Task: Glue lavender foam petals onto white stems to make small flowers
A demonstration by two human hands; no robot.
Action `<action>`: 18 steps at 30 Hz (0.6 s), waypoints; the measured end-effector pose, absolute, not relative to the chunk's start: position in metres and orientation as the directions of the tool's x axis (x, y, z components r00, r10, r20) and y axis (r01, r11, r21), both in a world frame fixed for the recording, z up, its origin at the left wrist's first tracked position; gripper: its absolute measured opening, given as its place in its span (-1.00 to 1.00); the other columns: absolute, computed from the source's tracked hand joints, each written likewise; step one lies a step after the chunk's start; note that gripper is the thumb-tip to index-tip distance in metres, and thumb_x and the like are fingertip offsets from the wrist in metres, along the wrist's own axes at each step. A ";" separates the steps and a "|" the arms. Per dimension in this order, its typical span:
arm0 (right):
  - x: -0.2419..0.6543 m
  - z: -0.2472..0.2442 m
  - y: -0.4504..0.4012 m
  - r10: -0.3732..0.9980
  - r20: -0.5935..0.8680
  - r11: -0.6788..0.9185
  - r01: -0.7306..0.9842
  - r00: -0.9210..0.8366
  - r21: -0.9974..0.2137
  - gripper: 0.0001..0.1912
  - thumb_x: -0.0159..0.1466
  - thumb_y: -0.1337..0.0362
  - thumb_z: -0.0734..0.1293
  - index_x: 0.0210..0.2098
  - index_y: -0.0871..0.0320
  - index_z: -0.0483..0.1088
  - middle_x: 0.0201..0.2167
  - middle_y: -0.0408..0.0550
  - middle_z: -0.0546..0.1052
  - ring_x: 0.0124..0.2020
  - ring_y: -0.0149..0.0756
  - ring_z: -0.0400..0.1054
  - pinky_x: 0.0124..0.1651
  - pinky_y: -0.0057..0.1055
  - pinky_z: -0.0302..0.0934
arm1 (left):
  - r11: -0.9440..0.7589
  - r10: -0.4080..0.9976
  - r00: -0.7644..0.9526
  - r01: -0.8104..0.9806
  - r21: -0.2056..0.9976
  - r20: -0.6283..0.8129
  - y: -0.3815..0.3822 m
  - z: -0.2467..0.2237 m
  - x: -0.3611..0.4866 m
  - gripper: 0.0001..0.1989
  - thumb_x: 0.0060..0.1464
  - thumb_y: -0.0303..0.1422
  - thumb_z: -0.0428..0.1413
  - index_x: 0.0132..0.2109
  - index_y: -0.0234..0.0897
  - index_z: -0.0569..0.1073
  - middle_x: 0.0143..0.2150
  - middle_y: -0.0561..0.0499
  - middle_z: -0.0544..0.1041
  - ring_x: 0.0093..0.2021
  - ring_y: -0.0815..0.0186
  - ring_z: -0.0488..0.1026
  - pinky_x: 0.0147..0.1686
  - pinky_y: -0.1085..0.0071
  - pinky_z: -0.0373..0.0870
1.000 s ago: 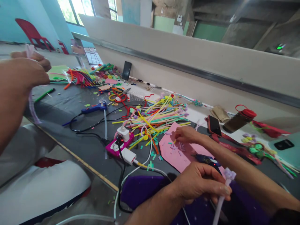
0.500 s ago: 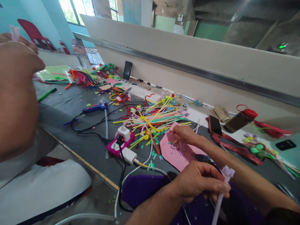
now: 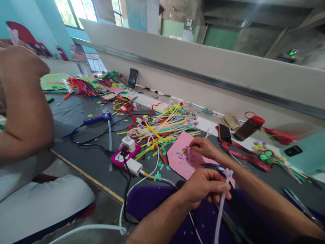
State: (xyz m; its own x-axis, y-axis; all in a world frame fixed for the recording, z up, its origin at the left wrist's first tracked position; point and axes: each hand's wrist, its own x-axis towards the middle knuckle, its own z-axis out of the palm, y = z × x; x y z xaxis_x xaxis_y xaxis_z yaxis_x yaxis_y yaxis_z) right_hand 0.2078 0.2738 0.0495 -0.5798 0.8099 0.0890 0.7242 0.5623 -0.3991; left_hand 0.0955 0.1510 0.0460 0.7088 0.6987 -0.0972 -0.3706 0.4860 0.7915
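Works at a dark grey table (image 3: 91,159) with a co-worker (image 3: 26,101) on the left, facing a heap of coloured fuzzy stems (image 3: 167,126), with a pink sheet (image 3: 175,160) nearer and a magenta power strip (image 3: 130,155) left of the sheet. Holds left hand (image 3: 203,186) by the sheet's near edge, with thumb and fingers clamped on a lilac stem (image 3: 220,215), slanting, ruffled tip (image 3: 228,173) upward. Holds right hand (image 3: 204,147) low over the sheet, with fingertips at small lilac pieces (image 3: 181,156), but cannot tell from here whether closed on one.
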 end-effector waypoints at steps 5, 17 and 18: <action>0.216 0.044 0.271 0.845 0.089 0.505 0.732 -0.527 -0.457 -0.80 0.16 0.33 0.17 -0.40 0.22 0.43 -0.55 -0.14 0.48 -0.53 -0.39 0.31 -0.46 -0.52 0.13 | 0.483 0.687 0.720 -0.352 0.802 -0.098 0.150 0.045 0.098 -0.81 -0.17 -0.31 0.20 -0.44 -0.37 0.40 -0.54 0.07 0.50 -0.70 0.57 0.24 -0.73 0.61 0.04; 0.219 0.035 0.270 0.823 0.141 0.551 0.713 -0.551 -0.434 -0.77 0.18 0.40 0.14 -0.27 0.20 0.41 -0.40 -0.10 0.50 -0.41 -0.37 0.35 -0.35 -0.51 0.16 | 0.489 0.670 0.735 -0.336 0.805 -0.100 0.148 0.045 0.099 -0.81 -0.17 -0.31 0.20 -0.45 -0.35 0.41 -0.54 0.05 0.50 -0.70 0.56 0.25 -0.74 0.61 0.01; 0.218 0.034 0.270 0.816 0.150 0.565 0.713 -0.559 -0.416 -0.77 0.19 0.38 0.15 -0.25 0.20 0.40 -0.39 -0.09 0.50 -0.38 -0.36 0.35 -0.34 -0.50 0.15 | 0.489 0.672 0.734 -0.338 0.804 -0.101 0.148 0.045 0.099 -0.81 -0.17 -0.31 0.21 -0.44 -0.35 0.41 -0.53 0.05 0.50 -0.70 0.56 0.25 -0.75 0.61 0.01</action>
State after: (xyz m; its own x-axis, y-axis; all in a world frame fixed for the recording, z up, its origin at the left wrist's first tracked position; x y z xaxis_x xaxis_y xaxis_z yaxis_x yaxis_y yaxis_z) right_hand 0.2175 0.2698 0.0343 -0.5587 0.8156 0.1504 0.7127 0.5649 -0.4160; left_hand 0.0990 0.1478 0.0446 0.7337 0.6720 -0.1006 -0.3376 0.4889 0.8043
